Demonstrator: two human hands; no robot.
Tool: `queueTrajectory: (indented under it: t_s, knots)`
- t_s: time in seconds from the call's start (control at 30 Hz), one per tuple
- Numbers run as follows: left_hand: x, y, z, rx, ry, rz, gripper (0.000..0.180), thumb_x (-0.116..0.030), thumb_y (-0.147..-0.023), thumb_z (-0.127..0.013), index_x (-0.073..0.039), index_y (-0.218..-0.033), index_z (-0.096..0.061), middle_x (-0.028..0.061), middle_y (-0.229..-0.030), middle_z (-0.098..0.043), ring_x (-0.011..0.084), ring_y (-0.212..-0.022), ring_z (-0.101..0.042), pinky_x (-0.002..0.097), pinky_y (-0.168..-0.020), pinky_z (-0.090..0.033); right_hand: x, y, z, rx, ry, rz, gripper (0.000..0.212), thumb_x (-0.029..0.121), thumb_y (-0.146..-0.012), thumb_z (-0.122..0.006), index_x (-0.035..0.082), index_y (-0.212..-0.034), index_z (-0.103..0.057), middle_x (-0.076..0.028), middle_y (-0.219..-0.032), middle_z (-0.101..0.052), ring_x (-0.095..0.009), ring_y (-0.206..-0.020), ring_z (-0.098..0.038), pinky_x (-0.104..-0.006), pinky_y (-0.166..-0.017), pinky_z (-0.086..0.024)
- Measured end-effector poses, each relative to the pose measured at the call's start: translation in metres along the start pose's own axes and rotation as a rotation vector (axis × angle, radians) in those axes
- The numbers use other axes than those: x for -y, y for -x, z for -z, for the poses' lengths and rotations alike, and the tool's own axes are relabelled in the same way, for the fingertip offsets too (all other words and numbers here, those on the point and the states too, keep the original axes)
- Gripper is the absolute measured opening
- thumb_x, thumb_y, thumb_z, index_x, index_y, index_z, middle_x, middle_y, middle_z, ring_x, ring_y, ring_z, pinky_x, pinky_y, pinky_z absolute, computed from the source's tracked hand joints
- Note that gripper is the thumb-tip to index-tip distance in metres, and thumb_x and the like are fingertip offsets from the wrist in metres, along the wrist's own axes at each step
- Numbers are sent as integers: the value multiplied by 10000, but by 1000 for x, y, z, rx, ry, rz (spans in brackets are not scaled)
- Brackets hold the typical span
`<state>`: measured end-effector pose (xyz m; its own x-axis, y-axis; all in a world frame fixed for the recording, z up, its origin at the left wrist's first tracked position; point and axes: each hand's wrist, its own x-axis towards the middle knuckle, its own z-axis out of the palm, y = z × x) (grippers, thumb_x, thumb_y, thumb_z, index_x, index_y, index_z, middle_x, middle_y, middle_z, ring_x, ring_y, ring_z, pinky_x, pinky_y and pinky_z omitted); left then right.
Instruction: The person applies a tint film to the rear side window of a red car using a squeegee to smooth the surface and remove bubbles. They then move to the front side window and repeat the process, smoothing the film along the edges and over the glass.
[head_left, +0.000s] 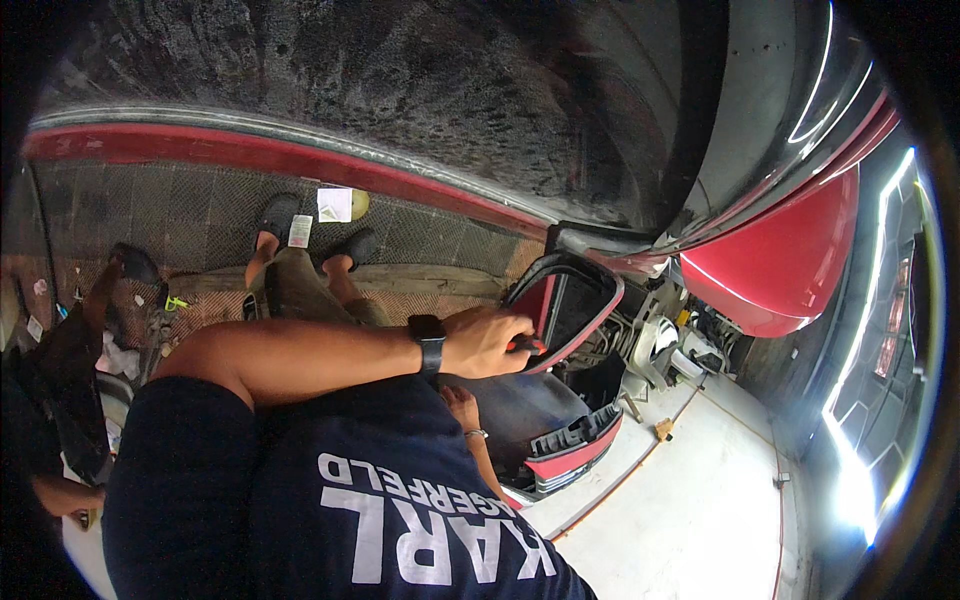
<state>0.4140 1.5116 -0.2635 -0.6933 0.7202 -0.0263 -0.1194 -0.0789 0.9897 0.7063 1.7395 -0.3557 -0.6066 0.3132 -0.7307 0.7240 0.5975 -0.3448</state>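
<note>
At the far left we make out another person's dark shoe [138, 263], well apart from the work. Farther along, we see white paper [335, 204] on the matting, near a pair of dark clogs [278, 213]. Next comes the right hand [460, 407], low beside the shirt [390, 470], its fingers loosely bent; we cannot tell whether it grasps anything. Just above and to its right, past a dark watch [430, 343], the left hand [490, 342] is closed around a small red-and-black object [527, 345], whose end sticks out from the fingers at the near edge of the car's side mirror [575, 310]. We judge this object light and stiff, probably smooth enough to turn if pinched loosely, so we would hold it along its body, fingertips back from the exposed end. The mirror, in its red-edged housing, looks rigid but brittle across its dark face; we would steady it by the outer rim, not press the middle. Farther right, near the white floor [690, 480], we see a red grille piece [575, 450], and beyond it the glossy red body panel [780, 260], likely slick and easily scratched.
</note>
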Motion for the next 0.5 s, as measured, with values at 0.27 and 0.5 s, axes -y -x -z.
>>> queueTrajectory:
  t_s: [0.27, 0.5]
  knots:
    - [1, -27, 6, 73, -50, -10, 424, -381, -855, -632, -61, -1130, -677, 184, -903, -703, 376, -813, -686, 458, -720, -527, 37, -5, 7, -19, -188, -283, 242, 267, -981, -607, 43, -1047, -671, -68, -713, -655, -259, -644, -619, -351, -625, -489]
    - [6, 3, -1, 28, -70, -37, 440, -350, -845, -646, -26, -1141, -669, 209, -980, -702, 378, -889, -690, 465, -805, -532, -12, -8, -16, -156, -36, 214, 280, 303, -983, -639, 29, -950, -682, -41, -668, -612, -146, -549, -545, -311, -536, -442]
